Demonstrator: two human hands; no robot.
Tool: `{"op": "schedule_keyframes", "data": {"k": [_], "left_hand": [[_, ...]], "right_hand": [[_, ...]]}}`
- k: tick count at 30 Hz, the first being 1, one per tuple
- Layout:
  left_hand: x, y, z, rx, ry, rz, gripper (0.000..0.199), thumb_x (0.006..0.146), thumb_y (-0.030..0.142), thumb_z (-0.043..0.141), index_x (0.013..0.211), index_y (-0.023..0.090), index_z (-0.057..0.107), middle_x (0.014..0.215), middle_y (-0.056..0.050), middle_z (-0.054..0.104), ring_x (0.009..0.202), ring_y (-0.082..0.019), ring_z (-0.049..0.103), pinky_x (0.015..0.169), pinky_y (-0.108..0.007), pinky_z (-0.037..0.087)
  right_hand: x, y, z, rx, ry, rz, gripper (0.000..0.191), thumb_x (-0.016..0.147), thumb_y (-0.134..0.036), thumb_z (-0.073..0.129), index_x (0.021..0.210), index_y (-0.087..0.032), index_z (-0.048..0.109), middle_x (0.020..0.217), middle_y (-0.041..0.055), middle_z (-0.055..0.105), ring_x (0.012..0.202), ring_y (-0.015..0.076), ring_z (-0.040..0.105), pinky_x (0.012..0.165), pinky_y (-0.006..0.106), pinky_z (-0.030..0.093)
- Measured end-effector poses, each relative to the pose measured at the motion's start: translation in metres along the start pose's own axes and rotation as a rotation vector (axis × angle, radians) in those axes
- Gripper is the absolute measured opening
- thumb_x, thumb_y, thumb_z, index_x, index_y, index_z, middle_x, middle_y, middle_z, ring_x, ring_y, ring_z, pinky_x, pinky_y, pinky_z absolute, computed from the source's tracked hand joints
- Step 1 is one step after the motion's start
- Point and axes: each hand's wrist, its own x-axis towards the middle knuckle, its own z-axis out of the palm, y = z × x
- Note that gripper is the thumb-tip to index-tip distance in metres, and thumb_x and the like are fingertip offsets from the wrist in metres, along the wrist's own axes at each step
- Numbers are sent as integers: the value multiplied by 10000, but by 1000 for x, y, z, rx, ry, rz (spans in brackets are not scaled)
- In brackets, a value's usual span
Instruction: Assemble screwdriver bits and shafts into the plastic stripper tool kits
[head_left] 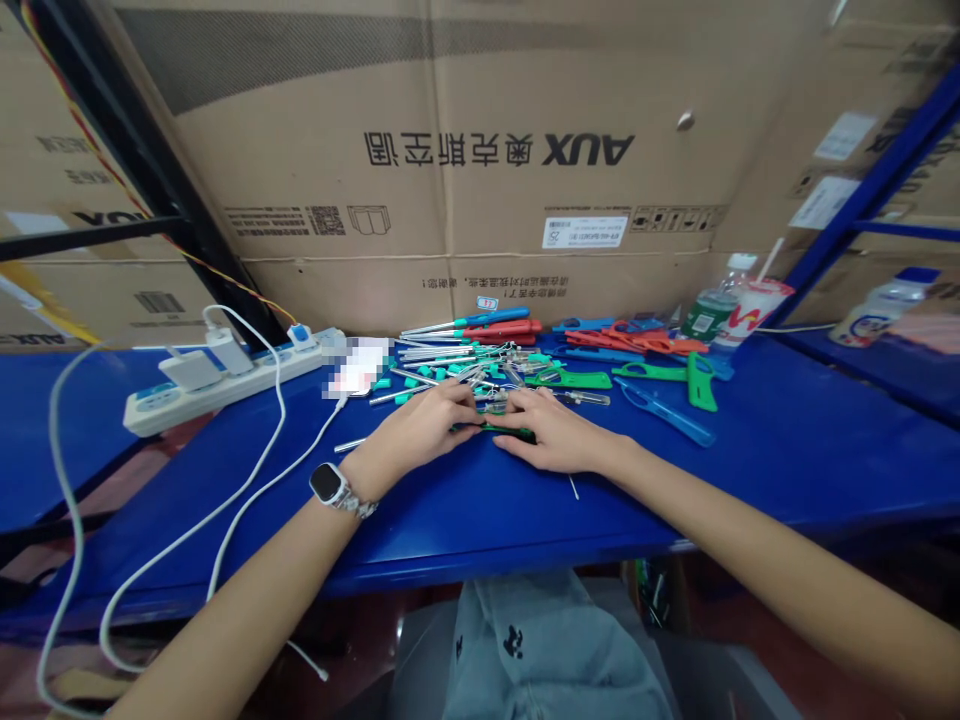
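A green plastic casing (517, 434), shaped like half of a long-nosed lighter shell, lies low at the table's front, mostly hidden by my fingers. My left hand (427, 428) pinches its left end. Over its right part bend the fingers of my right hand (553, 430), closed on it. Just beyond both hands spreads a pile of silver metal tubes with teal ends (439, 355). Another green casing (574, 380) rests behind my right hand. Blue-and-red assembled pieces (499, 325) lie at the back of the pile.
On the left are a white power strip (225, 382) and a phone (361, 366) with its cable. To the right lie red casings (652, 338) and a translucent blue casing (667, 412). A drink cup (752, 312) and a bottle (709, 312) stand behind. Cardboard (480, 200) walls the back.
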Motion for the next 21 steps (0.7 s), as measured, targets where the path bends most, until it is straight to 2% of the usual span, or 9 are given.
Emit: {"op": "schedule_keyframes", "data": {"k": [5, 10, 16, 21], "left_hand": [[-1, -2, 1, 5, -7, 23, 207, 1002, 238, 568, 925, 171, 747, 965, -79, 655, 896, -215, 626, 807, -365, 522], [1, 0, 4, -4, 5, 33, 242, 1015, 248, 540, 869, 173, 718, 923, -71, 628, 849, -205, 612, 762, -347, 510], [2, 2, 6, -8, 23, 21, 220, 1004, 250, 571, 833, 176, 687, 905, -61, 609, 858, -216, 603, 751, -350, 504], [3, 4, 6, -5, 63, 34, 188, 983, 255, 613, 824, 181, 681, 931, -66, 600, 899, -235, 593, 793, -383, 523]], "right_hand": [[1, 2, 1, 55, 2, 30, 306, 1045, -289, 462, 1238, -219, 690, 1013, 87, 594, 1022, 257, 538, 897, 461, 400], [15, 16, -2, -57, 150, 74, 284, 991, -157, 492, 1216, -181, 664, 1107, 109, 629, 1060, 261, 555, 897, 426, 380], [36, 19, -13, -276, 27, 27, 119, 929, -226, 633, 959, -203, 746, 1000, 98, 666, 1037, 296, 551, 901, 434, 363], [48, 21, -15, -267, 2, 60, 92, 883, -279, 690, 861, -197, 725, 967, 96, 684, 1022, 296, 561, 892, 419, 362]]}}
